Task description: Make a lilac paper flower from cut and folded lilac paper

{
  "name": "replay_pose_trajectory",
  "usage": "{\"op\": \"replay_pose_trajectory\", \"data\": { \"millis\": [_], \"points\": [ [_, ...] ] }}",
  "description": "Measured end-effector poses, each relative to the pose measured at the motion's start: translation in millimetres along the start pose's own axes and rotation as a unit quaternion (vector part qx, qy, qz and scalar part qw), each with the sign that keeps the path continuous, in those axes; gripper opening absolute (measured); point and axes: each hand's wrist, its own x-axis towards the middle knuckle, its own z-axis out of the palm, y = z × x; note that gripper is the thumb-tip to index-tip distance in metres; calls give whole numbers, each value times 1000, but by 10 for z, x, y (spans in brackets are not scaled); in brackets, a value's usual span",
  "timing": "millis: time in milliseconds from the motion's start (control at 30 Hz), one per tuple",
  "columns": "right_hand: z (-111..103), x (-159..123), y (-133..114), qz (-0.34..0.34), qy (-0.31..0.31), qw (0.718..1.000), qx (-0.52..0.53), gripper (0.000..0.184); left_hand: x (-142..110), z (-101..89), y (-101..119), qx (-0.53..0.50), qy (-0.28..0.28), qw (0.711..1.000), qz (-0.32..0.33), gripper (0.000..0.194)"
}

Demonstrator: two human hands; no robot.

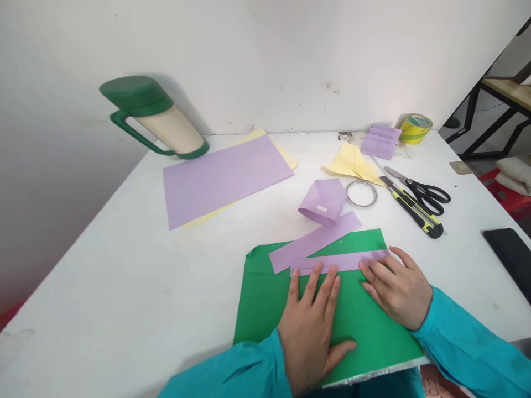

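My left hand (313, 326) lies flat and open on a green sheet (265, 301), its fingertips pressing the near edge of a narrow purple paper strip (346, 262). At the strip's right end, my right hand (396, 287) has its fingers bent and closed on the paper; the strip's far right tip is partly covered by them. A second, wider purple paper strip (315, 240) slants behind the first, partly under it and reaching off the green sheet. Just beyond stands a folded purple paper pouch (326, 199) with a small white patch on its front.
A tape roll (362, 194), a utility knife (415, 210) and black-handled scissors (423, 190) lie at right. Behind them are folded yellow paper (352, 163), pleated purple paper (381, 141) and yellow-green tape (416, 128). Purple sheets (226, 179) and a green-lidded jug (166, 124) occupy the back left.
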Motion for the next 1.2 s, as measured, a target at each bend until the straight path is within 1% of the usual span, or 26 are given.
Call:
{"op": "replay_pose_trajectory", "data": {
  "millis": [100, 200, 400, 467, 533, 633, 700, 767, 833, 900, 967, 1033, 1100, 1200],
  "points": [
    [2, 4, 6, -2, 1, 1000, 2, 26, -19, -4, -27, 4, 11, 1000, -5, 86],
    [5, 1, 10, -3, 3, 1000, 4, 26, -33, -1, -51, 5, 10, 1000, -2, 84],
    [9, 20, 69, -25, 13, 999, 14, 23, -38, -14, -108, 10, 25, 999, -23, 90],
    [22, 69, 132, -58, 19, 998, 17, 19, 0, -43, -145, 14, 20, 1000, -11, 91],
    [46, 150, 215, -108, 30, 993, 24, 15, 61, -75, -192, 14, 12, 1000, 11, 91],
    [99, 301, 341, -170, 41, 984, 38, 13, 159, -96, -264, 6, 20, 1000, 22, 91],
    [138, 383, 406, -197, 42, 978, 56, 13, 203, -89, -298, 1, 30, 999, 16, 90],
    [172, 425, 445, -210, 44, 974, 74, 12, 228, -75, -321, -4, 37, 999, 11, 89],
    [193, 426, 455, -200, 40, 976, 77, 9, 245, -67, -341, -8, 41, 999, 6, 87],
    [196, 403, 434, -163, 37, 984, 56, 6, 264, -70, -362, -11, 39, 999, 13, 85],
    [185, 380, 386, -120, 33, 992, 37, 14, 287, -81, -382, -16, 35, 999, 27, 85],
    [169, 371, 326, -90, 17, 995, 41, 24, 309, -95, -394, -22, 31, 999, 36, 85],
    [157, 377, 273, -82, -10, 995, 56, 32, 326, -109, -396, -26, 24, 999, 34, 84],
    [149, 392, 227, -76, -39, 995, 57, 38, 343, -124, -393, -36, 11, 999, 20, 81]
  ]
}}
